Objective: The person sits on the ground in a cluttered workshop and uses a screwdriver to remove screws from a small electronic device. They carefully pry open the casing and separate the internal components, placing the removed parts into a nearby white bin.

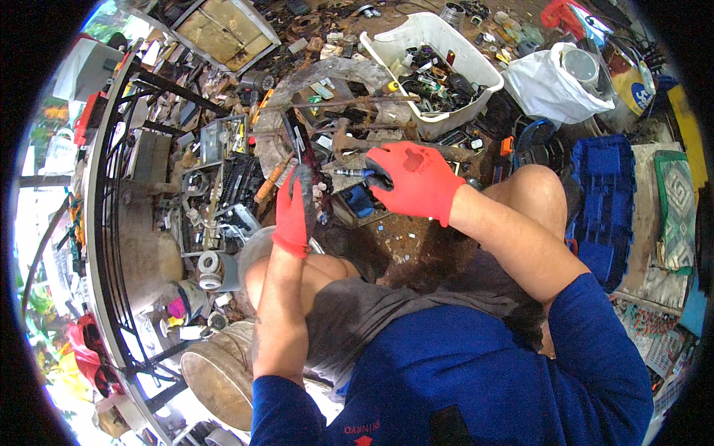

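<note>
My left hand [294, 212], in a red glove with a dark palm, is closed around the lower end of a long dark part [300, 140] with a pale strip. The part stands out beyond my fingers; its exact kind does not show. My right hand [415, 177], gloved the same way, grips a screwdriver [348, 172] by its blue handle. Its shaft points left toward the dark part, and I cannot tell whether the tip touches it. Beside my left hand lies a tool with an orange-brown handle [274, 178]. A blue piece [359, 199] is below the screwdriver.
A white tub [476, 63] of dark electronic scraps stands ahead, with a white sack [554, 85] to its right. Blue plastic cases [604, 208] lie on the right. A metal rack [100, 245] runs along the left, and loose scrap covers much of the ground.
</note>
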A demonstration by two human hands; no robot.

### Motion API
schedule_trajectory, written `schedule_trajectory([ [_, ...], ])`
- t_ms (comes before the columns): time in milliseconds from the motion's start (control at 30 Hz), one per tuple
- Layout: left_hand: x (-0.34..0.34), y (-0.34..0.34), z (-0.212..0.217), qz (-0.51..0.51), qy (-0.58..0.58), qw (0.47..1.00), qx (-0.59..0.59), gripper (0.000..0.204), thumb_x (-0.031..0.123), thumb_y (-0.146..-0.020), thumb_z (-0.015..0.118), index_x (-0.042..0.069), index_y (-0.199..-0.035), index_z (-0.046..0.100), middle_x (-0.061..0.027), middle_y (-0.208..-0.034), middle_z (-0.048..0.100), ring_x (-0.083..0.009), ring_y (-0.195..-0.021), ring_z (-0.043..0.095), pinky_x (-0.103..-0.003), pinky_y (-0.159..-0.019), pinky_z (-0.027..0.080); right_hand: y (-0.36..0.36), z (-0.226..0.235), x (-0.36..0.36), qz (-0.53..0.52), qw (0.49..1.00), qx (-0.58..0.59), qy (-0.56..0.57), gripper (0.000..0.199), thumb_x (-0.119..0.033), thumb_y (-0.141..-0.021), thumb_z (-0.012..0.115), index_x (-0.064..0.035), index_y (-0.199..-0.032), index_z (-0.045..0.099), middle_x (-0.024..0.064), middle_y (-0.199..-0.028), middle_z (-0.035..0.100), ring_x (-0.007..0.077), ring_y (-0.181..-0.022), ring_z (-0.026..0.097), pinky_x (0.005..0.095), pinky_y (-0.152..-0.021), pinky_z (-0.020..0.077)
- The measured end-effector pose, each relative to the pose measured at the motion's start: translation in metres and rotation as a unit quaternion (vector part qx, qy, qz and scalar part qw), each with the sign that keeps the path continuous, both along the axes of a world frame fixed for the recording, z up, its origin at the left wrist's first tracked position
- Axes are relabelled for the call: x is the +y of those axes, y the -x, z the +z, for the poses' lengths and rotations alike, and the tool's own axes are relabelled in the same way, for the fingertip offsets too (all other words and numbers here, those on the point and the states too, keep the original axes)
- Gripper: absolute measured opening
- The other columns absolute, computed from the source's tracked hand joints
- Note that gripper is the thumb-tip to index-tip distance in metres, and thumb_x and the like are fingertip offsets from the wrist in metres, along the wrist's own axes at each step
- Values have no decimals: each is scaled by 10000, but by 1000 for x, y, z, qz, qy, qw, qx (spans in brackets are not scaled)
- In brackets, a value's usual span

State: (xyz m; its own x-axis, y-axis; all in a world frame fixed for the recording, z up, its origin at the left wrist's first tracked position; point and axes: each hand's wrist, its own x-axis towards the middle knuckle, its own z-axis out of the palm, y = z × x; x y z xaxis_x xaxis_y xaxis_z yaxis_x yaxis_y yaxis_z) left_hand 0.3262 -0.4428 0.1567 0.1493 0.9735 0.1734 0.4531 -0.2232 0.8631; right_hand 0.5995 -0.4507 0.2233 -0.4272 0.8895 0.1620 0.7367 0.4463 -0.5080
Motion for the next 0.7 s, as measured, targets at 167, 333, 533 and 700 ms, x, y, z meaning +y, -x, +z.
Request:
schedule_trajectory([
  [167, 2, -5, 16, 41, 223, 968, -111, 343, 245, -1000, 489, 24, -1256, 545, -57, -1043, 634, -167, -884, 612, -294, -749, 508, -1, 11, 1, -25, 999, -17, 18, 551, -250, -789, 687, -81, -1282, 508, 211, -1253, 552, 394, -1042, 605, 461, -884, 504],
  [333, 6, -8, 10, 18, 76, 989, -125, 374, 339, -1049, 389, 46, -1170, 588, -10, -894, 632, -116, -725, 594, -227, -624, 481, -4, 5, 0, -53, 998, 17, 19, 598, -253, -794, 683, -94, -1333, 479, 224, -1273, 552, 403, -1084, 592, 451, -922, 497],
  [533, 6, -13, 25, 38, 197, 928, -315, 425, 379, -1029, 412, 34, -1206, 585, -66, -933, 667, -182, -777, 647, -270, -662, 528, -5, 2, 2, -45, 995, 45, 72, 548, -263, -807, 672, -83, -1303, 525, 222, -1241, 584, 390, -1108, 587, 439, -955, 482],
  [700, 1, -22, 59, -36, 330, 796, -507, 375, 338, -994, 490, 27, -1156, 622, -111, -939, 695, -241, -826, 679, -368, -736, 565, -8, -6, 2, -59, 995, 44, 66, 533, -280, -803, 680, -88, -1283, 547, 223, -1249, 582, 376, -1139, 576, 432, -983, 464],
])
